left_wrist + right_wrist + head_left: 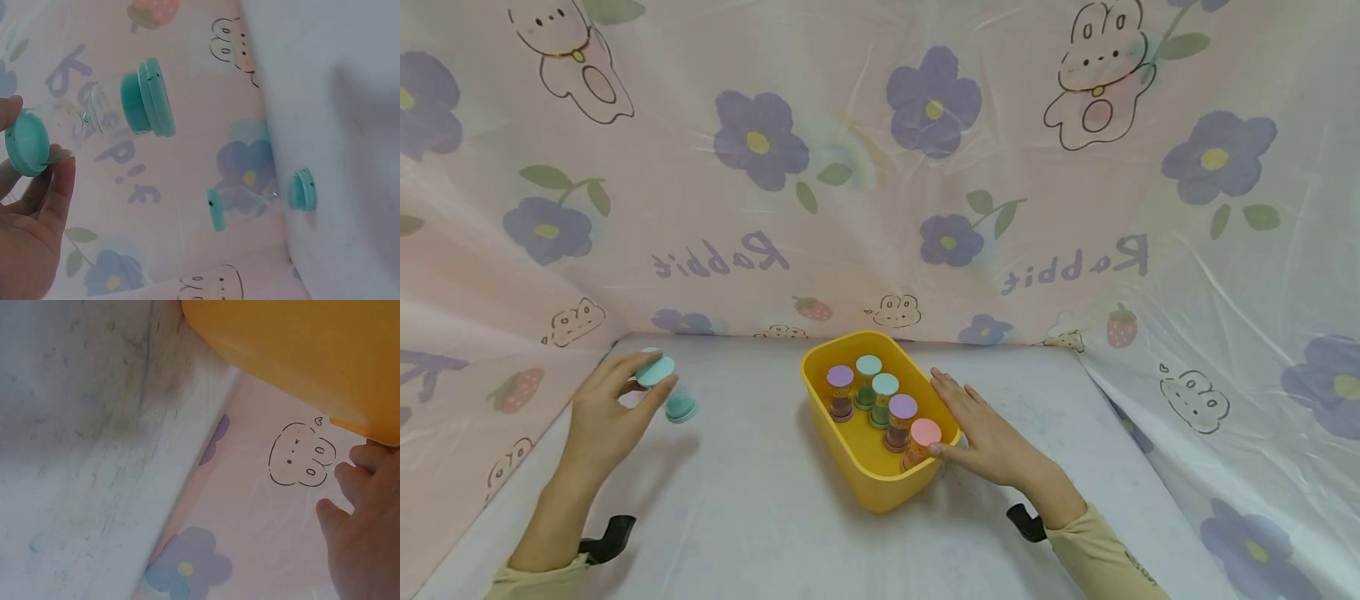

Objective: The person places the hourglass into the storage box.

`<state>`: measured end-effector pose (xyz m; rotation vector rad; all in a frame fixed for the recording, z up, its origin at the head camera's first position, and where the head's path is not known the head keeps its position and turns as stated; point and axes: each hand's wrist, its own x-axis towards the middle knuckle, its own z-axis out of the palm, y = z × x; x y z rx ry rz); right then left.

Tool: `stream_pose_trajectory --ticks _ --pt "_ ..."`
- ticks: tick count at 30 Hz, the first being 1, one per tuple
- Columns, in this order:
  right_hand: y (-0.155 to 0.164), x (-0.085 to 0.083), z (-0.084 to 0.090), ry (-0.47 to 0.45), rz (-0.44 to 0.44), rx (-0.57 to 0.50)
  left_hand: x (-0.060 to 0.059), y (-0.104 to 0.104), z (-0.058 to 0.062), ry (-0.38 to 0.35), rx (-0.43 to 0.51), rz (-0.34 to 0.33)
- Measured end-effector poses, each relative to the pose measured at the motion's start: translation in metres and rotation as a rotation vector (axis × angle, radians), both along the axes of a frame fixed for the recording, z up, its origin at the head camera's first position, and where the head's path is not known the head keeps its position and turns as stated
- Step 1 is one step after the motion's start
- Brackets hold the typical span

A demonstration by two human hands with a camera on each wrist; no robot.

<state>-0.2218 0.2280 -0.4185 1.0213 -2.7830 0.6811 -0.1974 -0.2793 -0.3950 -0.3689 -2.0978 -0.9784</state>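
Observation:
My left hand (640, 385) pinches a clear sand timer with teal caps (667, 389), held tilted just above the table at the left. In the left wrist view the fingertips (61, 164) pinch one teal cap, and the timer (106, 115) points away from the palm. A yellow bin (857, 462) stands mid-table and holds several upright timers with purple, teal and pink caps (885, 385). My right hand (962, 414) lies against the bin's right wall with straight fingers, its thumb at the rim by the pink cap (925, 432). The right wrist view shows those fingers (359, 506) beside the bin's wall (300, 356).
A pink flower-and-rabbit plastic sheet (880, 167) walls in the white table (752, 533) on three sides. A second teal-capped timer shape (259, 199) shows low on the sheet in the left wrist view, perhaps a reflection. Black straps (610, 537) sit at both wrists.

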Motion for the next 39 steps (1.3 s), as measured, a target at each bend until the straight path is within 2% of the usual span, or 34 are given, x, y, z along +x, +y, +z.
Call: stream_pose_trajectory --ticks 10,16,21,39 --pt "0.000 0.001 0.001 0.013 0.003 -0.011 0.000 0.028 0.020 -0.007 0.002 -0.058" --pt "0.000 0.001 0.000 -0.004 -0.004 -0.003 -0.006 0.043 0.028 0.038 -0.040 -0.114" --pt "0.000 0.000 0.000 -0.021 -0.014 0.008 -0.009 0.057 0.031 0.043 -0.052 -0.145" --pt "-0.001 0.000 -0.001 -0.030 -0.021 0.008 -0.024 0.113 0.043 0.051 -0.077 -0.324"
